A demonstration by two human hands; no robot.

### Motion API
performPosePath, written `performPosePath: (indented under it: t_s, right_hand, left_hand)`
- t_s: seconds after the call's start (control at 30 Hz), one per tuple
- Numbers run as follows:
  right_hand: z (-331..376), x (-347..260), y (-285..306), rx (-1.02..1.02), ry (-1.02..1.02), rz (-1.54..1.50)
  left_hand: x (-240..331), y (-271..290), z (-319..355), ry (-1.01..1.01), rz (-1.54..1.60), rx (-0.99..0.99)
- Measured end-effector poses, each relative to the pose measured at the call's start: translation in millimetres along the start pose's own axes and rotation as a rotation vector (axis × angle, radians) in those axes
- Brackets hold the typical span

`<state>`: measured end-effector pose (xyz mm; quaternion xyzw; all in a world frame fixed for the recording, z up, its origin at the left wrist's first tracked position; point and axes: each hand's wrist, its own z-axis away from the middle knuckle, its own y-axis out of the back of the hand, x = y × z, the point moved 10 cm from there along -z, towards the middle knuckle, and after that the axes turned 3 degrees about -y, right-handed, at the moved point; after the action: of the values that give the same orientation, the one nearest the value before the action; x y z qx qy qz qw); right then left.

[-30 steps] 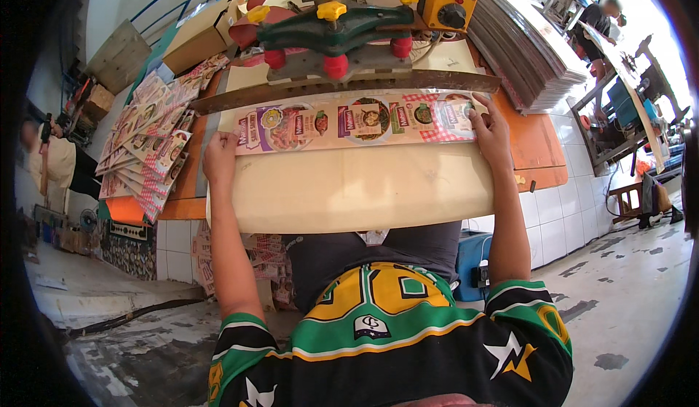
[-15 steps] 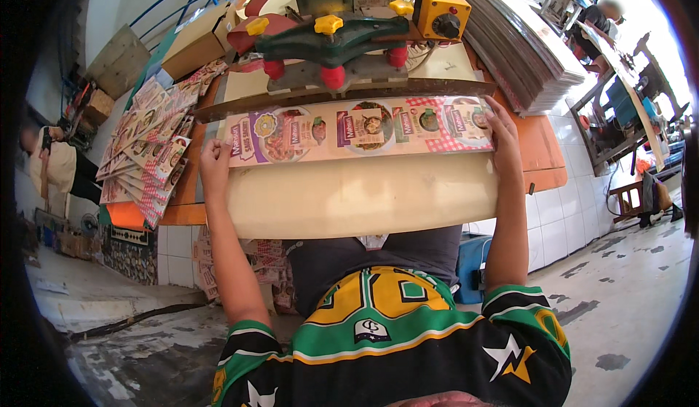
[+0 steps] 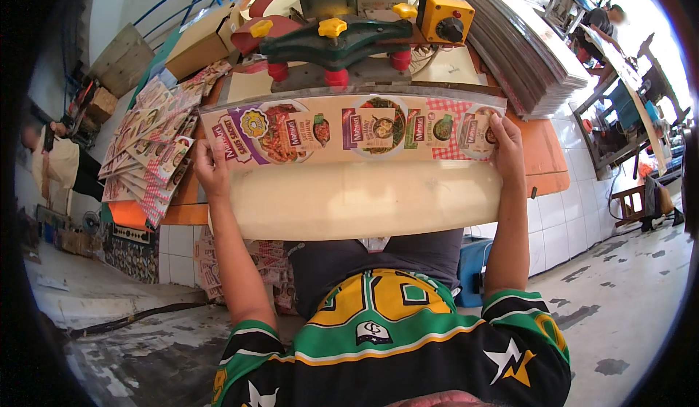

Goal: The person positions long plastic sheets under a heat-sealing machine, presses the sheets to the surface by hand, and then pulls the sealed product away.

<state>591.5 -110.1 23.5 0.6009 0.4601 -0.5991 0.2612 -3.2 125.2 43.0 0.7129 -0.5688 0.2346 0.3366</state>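
A long printed strip [image 3: 331, 132] with food pictures and a red checked pattern stretches between my hands. My left hand [image 3: 212, 165] is closed on its lower left corner. At the right end, my right hand [image 3: 507, 143] grips the edge, the thumb over the printed face. Directly behind the strip is the long bar of a press machine [image 3: 335, 43], which has yellow knobs and red cylindrical parts; the strip's upper edge hides most of that bar. Below the strip, a cream-coloured smooth board [image 3: 364, 202] curves toward my lap.
Printed pieces [image 3: 149, 141] lie in a loose pile on the left, near a cardboard box [image 3: 200, 43]. A tall stack of flat sheets [image 3: 520, 50] stands at the back right, beside a yellow control box [image 3: 444, 17]. Other people are in the background on both sides.
Both hands have lifted the strip up toward me, and its printed face shows taller. It now covers the dark bar. My left hand has shifted slightly left and my right hand slightly right.
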Motion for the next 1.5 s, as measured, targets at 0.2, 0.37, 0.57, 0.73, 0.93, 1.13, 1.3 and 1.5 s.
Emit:
performPosePath:
  t_s: [0.2,0.37,0.57,0.73,0.93,1.13,1.3,1.5]
  right_hand:
    - [0,-9,0,0.044,0.070,0.049]
    - [-2,-7,4,-0.010,0.080,0.098]
    - [-1,-5,1,-0.005,0.068,0.090]
    - [3,-14,-6,-0.001,0.090,0.101]
    - [1,-10,-2,-0.004,0.078,0.099]
    - [-2,-4,0,0.005,0.060,0.094]
    - [-3,-3,0,0.013,0.043,0.099]
    - [0,2,6,0.008,0.032,0.164]
  left_hand:
    - [16,-1,-1,-0.062,-0.034,0.047]
    - [23,-5,-1,-0.044,-0.051,0.043]
    - [24,-2,-2,-0.066,-0.106,0.045]
    - [29,-6,-2,-0.059,-0.079,0.041]
    - [29,-5,-2,-0.056,-0.080,0.061]
    - [26,-3,-3,-0.089,-0.151,0.055]
    - [39,-8,-3,-0.111,-0.181,0.066]
    - [25,-5,-1,-0.018,-0.222,0.051]
